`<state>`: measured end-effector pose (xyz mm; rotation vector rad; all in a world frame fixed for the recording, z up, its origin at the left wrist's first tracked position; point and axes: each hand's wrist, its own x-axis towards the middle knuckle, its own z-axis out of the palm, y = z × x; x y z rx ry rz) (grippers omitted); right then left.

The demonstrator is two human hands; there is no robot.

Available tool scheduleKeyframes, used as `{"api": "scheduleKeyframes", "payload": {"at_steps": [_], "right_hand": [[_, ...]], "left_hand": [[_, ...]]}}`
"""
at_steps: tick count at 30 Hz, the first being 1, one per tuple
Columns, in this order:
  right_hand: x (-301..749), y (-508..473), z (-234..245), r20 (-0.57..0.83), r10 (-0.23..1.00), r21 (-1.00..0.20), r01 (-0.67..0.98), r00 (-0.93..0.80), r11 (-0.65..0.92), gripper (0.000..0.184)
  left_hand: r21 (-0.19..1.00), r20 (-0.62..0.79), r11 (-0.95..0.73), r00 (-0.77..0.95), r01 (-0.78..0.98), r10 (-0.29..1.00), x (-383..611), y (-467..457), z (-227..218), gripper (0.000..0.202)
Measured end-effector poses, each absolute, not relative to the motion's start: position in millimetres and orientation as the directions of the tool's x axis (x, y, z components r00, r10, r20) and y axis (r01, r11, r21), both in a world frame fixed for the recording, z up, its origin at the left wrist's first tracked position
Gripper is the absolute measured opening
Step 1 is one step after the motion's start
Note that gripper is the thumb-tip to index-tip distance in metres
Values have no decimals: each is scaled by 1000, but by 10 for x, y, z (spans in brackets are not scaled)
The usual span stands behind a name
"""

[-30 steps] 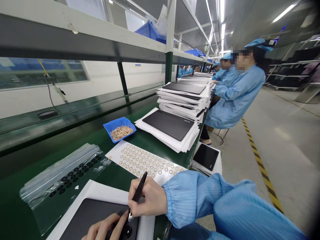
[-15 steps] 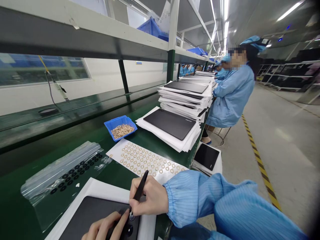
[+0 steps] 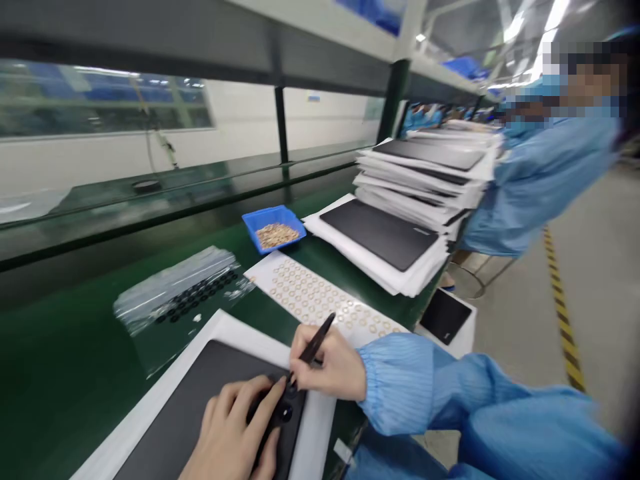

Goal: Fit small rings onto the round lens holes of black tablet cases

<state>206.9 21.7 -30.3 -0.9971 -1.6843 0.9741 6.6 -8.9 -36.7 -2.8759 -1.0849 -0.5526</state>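
Observation:
A dark grey tablet (image 3: 175, 407) lies back up on white sheets (image 3: 220, 327) at the bottom of the view, with round camera lenses (image 3: 285, 413) near its right corner. My left hand (image 3: 235, 427) rests on it, fingers stretched out and apart, fingertips beside the lenses. In a pinch, my right hand (image 3: 335, 367) holds black tweezers (image 3: 319, 339), tip down at the upper lens by my left index fingertip. The exact contact at the tip is hard to see. Just beyond lies a white sheet (image 3: 265, 270) with rows of small tan rings.
A blue tray (image 3: 250, 223) of small tan rings stands farther back. To the left lies a clear plastic bag (image 3: 175, 280) beside black rings. Stacked tablets and paper (image 3: 380, 233) rise at the right. A co-worker in blue (image 3: 545, 180) sits beyond; a shelf (image 3: 200, 47) hangs overhead.
The camera has turned left and tilted down, so the scene sits farther right and higher. More of my left hand shows on the tablet. The tweezers stay in my right hand at the lens.

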Motion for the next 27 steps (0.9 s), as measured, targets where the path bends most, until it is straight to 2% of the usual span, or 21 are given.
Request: {"api": "scheduleKeyframes", "payload": {"at_steps": [5,8,27], "right_hand": [[2105,211,-325,284,914,-895,263,-290,361,10],[2119,208,-320,280,905,-894,258,-320,368,12],[2116,199,-287,316,883,-883,231,-349,407,18]], "left_hand": [[266,139,-700,692,663,709,138,-178,-99,40],[312,94,-678,689,665,719,155,-186,-74,40],[344,47,-658,688,670,725,185,-167,-49,34]]}}
